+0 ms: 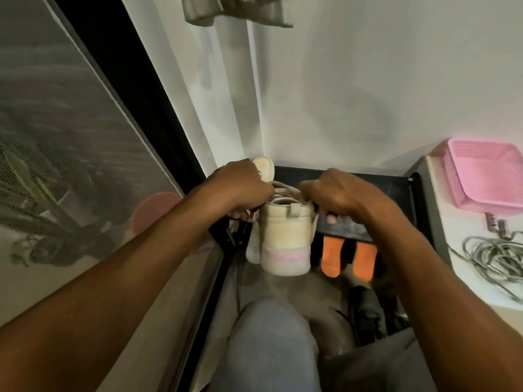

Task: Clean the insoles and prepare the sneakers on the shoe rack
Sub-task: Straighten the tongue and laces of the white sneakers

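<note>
Cream sneaker [285, 236] is seen heel-first at the front edge of the black shoe rack [368, 188]. Its laces [285, 188] are pinched in curled fingers by the left hand [240, 190] at 10 o'clock and the right hand [336, 193] at 2 o'clock. A second sneaker [264, 168] is seen at 11 o'clock.

- Sneaker [285, 236] at the front edge of the rack [368, 188], heel toward the person.
- Left hand [240, 188] grips its left side, right hand [336, 193] its right.
- Second sneaker [264, 168] behind it, slightly left.
- Two insoles [332, 256] side by side under the top shelf, right of the sneaker.
- Counter [452, 222] right of the rack; on it a basket [486, 176] behind, a cable [492, 256] in front.
- Screen [70, 142] left of the rack; curtain [226, 94] behind.
</note>
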Demonstrator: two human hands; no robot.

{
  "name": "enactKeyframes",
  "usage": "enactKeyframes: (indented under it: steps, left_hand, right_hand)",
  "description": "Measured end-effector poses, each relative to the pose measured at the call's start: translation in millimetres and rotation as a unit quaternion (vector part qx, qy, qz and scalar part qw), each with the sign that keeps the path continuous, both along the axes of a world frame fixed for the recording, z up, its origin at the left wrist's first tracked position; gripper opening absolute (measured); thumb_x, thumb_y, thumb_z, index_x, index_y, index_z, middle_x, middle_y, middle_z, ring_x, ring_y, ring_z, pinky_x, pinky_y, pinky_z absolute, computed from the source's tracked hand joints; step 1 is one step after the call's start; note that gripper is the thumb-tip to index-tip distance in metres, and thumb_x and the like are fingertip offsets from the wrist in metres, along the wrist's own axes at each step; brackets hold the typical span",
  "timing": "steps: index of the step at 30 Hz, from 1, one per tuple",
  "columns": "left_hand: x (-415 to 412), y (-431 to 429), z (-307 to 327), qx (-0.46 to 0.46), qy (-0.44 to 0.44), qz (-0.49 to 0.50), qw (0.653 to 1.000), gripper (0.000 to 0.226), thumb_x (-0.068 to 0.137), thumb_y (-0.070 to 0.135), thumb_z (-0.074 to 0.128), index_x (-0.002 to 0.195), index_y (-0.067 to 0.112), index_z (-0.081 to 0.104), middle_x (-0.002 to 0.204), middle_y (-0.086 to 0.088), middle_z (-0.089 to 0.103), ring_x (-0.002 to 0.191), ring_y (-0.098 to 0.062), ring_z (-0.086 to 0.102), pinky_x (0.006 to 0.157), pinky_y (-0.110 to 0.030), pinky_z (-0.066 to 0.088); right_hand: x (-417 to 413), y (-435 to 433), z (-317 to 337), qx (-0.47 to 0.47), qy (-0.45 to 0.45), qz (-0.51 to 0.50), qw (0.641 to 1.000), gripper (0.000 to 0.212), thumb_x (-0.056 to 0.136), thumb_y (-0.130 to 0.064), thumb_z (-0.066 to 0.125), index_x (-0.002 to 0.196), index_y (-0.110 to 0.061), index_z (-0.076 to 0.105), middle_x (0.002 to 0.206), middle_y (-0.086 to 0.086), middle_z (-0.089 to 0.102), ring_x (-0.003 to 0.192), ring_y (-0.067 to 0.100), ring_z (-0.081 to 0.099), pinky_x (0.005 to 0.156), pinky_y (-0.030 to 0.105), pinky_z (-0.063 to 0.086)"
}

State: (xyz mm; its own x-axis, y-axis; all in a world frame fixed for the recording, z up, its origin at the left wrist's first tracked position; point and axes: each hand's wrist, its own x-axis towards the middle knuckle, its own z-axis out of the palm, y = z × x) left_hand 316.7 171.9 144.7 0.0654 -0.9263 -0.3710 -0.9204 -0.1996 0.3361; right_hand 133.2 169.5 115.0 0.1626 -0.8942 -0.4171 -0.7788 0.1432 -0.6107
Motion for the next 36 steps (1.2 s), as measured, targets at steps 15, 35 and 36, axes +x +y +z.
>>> enactKeyframes:
  steps: [15,35,36]
  left_hand:
    - [-130.0,-20.4,-156.5,-0.056,0.049,0.106,0.991,0.041,0.09,0.043,0.067,0.117,0.011,0.071,0.117,-0.014,0.07,0.107,-0.035,0.067,0.08,-0.037,0.053]
    - [-123.5,-82.3,-187.1,-0.059,0.185,0.046,0.98,0.017,0.095,0.034,0.064,0.105,0.027,0.077,0.099,0.009,0.073,0.085,-0.009,0.065,0.059,-0.022,0.042]
    - [-125.2,-82.2,-187.1,-0.064,0.19,0.045,0.979,0.017,0.095,0.033,0.063,0.105,0.027,0.076,0.098,0.009,0.073,0.084,-0.008,0.065,0.058,-0.022,0.04]
  right_hand:
    - [-98.8,-31.0,-125.1,-0.014,0.076,-0.105,0.991,0.039,0.085,-0.047,0.051,0.069,-0.013,0.061,0.074,0.007,0.066,0.07,0.027,0.063,0.064,0.033,0.043]
    - [-100.9,-67.1,-172.2,-0.077,-0.109,-0.161,0.978,0.022,0.088,-0.027,0.06,0.106,-0.024,0.072,0.092,-0.014,0.07,0.082,0.003,0.068,0.07,0.016,0.053]
    - [-95.5,-70.7,-173.8,-0.076,-0.106,-0.148,0.98,0.028,0.086,-0.031,0.058,0.107,-0.024,0.074,0.095,-0.01,0.073,0.084,0.005,0.069,0.072,0.021,0.056]
